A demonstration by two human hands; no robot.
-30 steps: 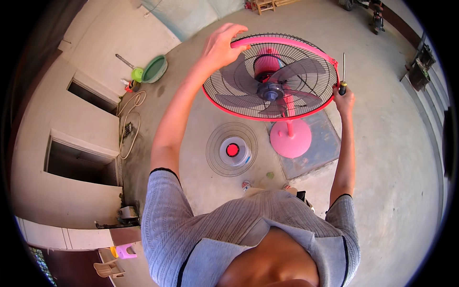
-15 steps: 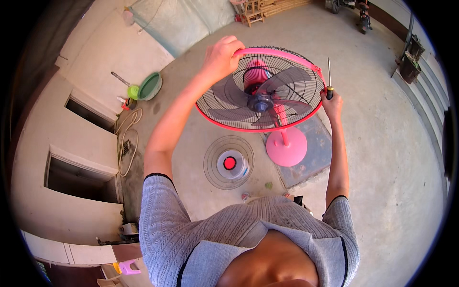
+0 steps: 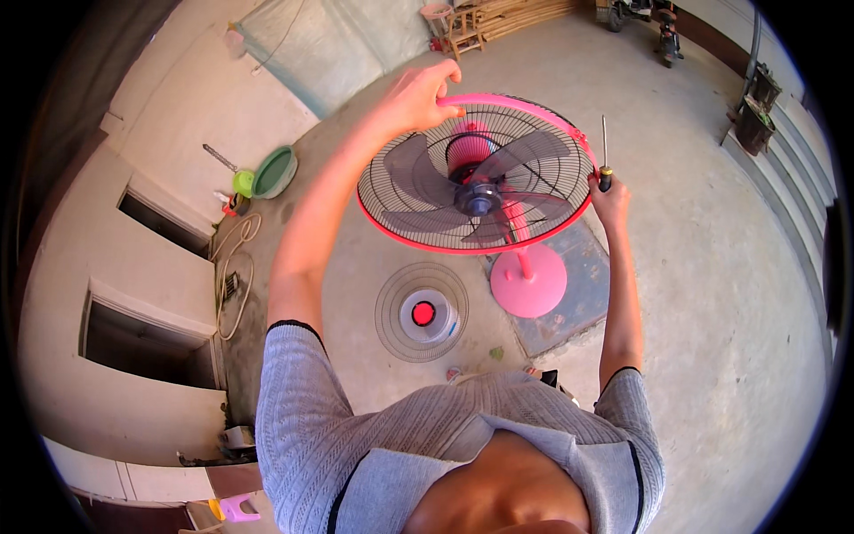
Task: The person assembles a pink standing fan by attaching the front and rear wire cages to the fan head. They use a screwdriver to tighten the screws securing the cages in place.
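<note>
Landmark: pink pedestal fan, standing on the concrete floor; all places below are given relative to it.
Fan head: the rear wire grille with pink rim is tilting up toward the camera; grey blades are sitting exposed, no front guard over them.
Fan base: the round pink base is resting below the head, partly on a dark mat.
Left hand: fingers are curling over the far-left arc of the rim, gripping it.
Right hand: closing around a screwdriver with its shaft pointing up, and pressing against the right edge of the rim.
Loose front grille: lying flat on the floor just left of the base, red centre cap facing up.
Further left: a green basin and a coiled hose are lying by the wall, well apart from the fan.
Handling, judged: the head is looking light but top-heavy on a slim stem; the thin grille wires are likely bending under pressure, and the plastic blades are looking fragile.
Hold, judged: the stiff rim, on opposite sides, is looking the safest grip; the wires and blades are best left untouched.
</note>
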